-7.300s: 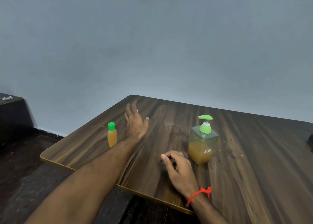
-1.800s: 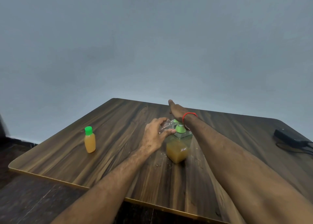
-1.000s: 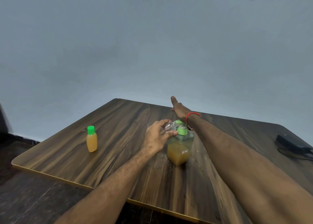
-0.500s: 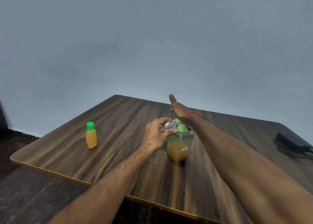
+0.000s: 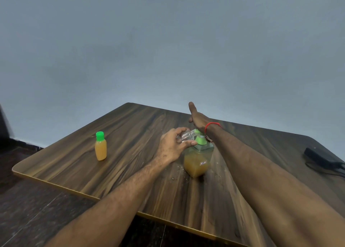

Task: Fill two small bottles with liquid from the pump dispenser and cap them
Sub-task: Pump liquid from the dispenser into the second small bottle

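The pump dispenser (image 5: pixel 197 162), a clear square jar with amber liquid and a green pump head, stands mid-table. My left hand (image 5: pixel 172 147) grips a small clear bottle (image 5: pixel 185 136), tilted with its mouth at the green nozzle. My right hand (image 5: pixel 197 119) lies flat with straight fingers, its heel pressing on the pump head. A second small bottle (image 5: pixel 100 148), full of amber liquid and closed with a green cap, stands upright to the left.
The dark wooden table (image 5: pixel 130 164) has its front edge near me and a rounded left corner. A black power adapter (image 5: pixel 322 156) with its cable lies at the right edge. Small droplets speckle the wood around the dispenser. A blue-grey wall stands behind.
Both hands stay at the dispenser: the left keeps the clear bottle at the nozzle, the right stays on the pump head. Only my view shifts slightly.
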